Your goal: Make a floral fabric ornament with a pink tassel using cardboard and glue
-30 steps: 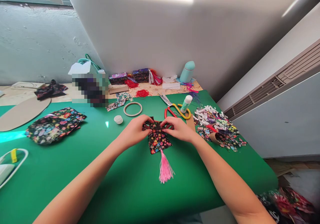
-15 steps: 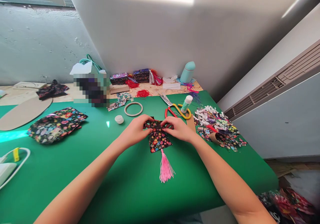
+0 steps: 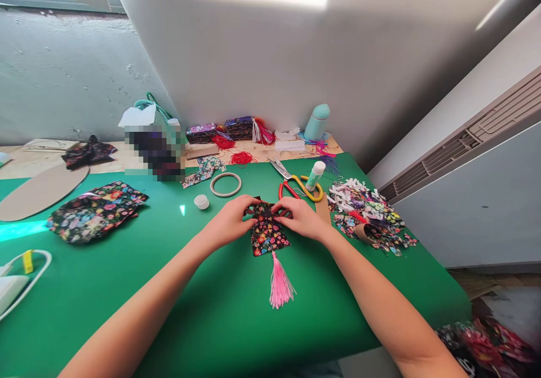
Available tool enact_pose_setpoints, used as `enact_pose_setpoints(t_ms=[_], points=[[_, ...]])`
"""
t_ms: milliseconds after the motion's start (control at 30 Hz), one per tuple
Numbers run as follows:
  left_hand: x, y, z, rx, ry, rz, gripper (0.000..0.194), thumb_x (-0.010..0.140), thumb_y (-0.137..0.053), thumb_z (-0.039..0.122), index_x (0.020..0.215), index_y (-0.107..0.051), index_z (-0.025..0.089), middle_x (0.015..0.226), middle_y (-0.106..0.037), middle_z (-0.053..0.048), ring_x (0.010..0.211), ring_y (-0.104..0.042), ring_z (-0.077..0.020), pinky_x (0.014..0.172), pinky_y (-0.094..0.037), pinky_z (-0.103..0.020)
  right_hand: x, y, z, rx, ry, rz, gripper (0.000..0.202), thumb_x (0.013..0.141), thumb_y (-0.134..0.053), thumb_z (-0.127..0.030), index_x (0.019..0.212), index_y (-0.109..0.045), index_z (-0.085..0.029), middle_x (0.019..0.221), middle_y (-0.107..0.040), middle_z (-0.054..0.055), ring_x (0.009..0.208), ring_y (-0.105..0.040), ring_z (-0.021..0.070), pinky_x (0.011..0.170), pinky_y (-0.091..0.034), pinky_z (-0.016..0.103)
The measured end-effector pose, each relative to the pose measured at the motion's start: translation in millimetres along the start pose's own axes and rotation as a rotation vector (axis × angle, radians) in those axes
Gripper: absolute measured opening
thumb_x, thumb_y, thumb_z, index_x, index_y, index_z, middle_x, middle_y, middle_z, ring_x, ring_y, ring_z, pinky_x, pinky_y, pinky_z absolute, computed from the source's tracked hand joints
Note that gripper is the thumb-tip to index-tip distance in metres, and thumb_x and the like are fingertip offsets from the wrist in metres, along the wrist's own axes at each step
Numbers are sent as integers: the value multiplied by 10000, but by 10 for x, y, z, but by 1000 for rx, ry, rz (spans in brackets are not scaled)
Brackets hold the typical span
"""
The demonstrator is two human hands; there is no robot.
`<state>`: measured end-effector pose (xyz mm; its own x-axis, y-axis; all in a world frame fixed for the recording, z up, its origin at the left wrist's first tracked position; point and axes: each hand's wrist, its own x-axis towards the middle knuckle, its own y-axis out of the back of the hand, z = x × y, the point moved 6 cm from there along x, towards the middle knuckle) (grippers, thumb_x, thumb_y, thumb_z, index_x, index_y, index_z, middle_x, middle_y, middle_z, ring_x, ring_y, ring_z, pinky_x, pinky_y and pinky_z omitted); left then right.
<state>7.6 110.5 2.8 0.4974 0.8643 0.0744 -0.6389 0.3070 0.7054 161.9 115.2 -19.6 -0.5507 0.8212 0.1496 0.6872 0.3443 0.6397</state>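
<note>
A black floral fabric piece [image 3: 269, 234] lies on the green mat, its narrower upper end between both hands. From its lower edge a pink tassel [image 3: 281, 285] spreads toward me. My left hand [image 3: 234, 218] pinches the upper left edge with thumb and fingers. On the upper right side, my right hand [image 3: 301, 217] grips the same piece, thumb and fingertips close together. The fingers partly cover the top of the fabric.
Behind the hands are a tape ring [image 3: 225, 185], a small white cap [image 3: 202, 201], scissors [image 3: 284, 170] and a glue stick [image 3: 315, 176]. Fabric scraps [image 3: 369, 212] pile up at right. A floral cloth [image 3: 95, 212] and a grey oval board [image 3: 42, 192] lie at left.
Both hands keep their hold on the fabric. Its lower edge has shifted up very slightly; the other things look the same.
</note>
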Motion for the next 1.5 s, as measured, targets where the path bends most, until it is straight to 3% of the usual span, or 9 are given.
enact_pose_setpoints(t_ms=[567, 1500], points=[[11, -77, -146, 61, 5, -22, 406, 712, -547, 172, 1116, -586, 180, 1118, -613, -86, 1037, -579, -235, 904, -471, -383, 13, -50, 58, -38, -19, -16, 199, 778, -566, -50, 934, -613, -164, 958, -640, 62, 800, -622, 158, 759, -526, 315], [13, -124, -133, 194, -8, -49, 434, 720, -570, 138, 1153, -582, 168, 1134, -620, -108, 1064, -586, -252, 941, -453, -373, 14, -98, 19, -138, -25, -8, 189, 804, -534, -46, 961, -596, -131, 935, -558, 69, 698, -593, 135, 739, -517, 318]])
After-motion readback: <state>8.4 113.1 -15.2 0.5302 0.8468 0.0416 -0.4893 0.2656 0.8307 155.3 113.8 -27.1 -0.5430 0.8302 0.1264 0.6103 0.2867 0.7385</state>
